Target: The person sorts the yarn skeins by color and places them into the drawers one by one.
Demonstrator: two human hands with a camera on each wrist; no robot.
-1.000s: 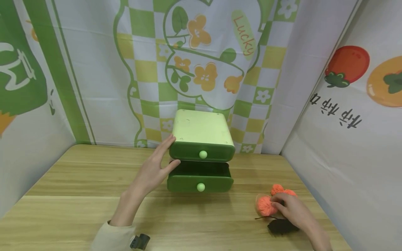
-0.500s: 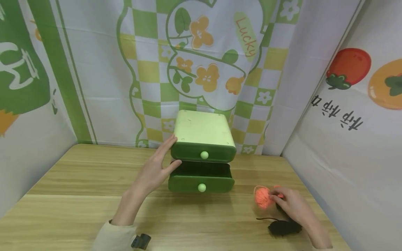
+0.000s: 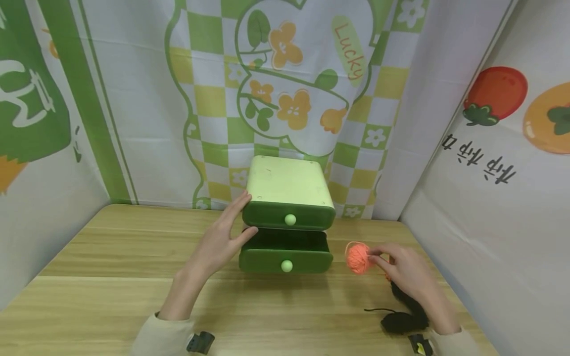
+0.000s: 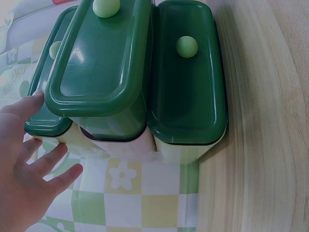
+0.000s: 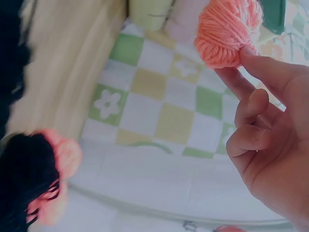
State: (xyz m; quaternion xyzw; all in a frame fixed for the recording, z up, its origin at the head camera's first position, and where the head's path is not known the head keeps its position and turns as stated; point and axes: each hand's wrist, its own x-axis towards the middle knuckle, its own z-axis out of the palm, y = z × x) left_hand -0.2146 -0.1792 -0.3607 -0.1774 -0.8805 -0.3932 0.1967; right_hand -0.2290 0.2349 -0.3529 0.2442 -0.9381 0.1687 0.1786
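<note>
My right hand point(image 3: 403, 269) pinches a coral ball of yarn point(image 3: 358, 258) between thumb and fingertips, to the right of a small green drawer cabinet point(image 3: 289, 183). In the right wrist view, the same yarn ball point(image 5: 229, 34) hangs from the fingertips while the other fingers curl loosely. My left hand point(image 3: 218, 242) rests with extended fingers against the cabinet's left side. The left wrist view shows three drawer fronts, with the middle drawer point(image 4: 99, 63) pulled out; its inside looks dark in the head view. A round pale knob point(image 3: 287, 266) sits on its front.
Black yarn point(image 3: 401, 322) with a loose strand lies on the wooden table point(image 3: 111, 296) below my right hand. More coral yarn point(image 5: 67, 157) lies by the black yarn, mostly hidden in the head view. A patterned cloth point(image 3: 213, 99) hangs behind the cabinet.
My right hand has lifted the coral yarn ball away from the other yarn and carried it left and farther back, toward the cabinet. The left hand has stayed at the cabinet.
</note>
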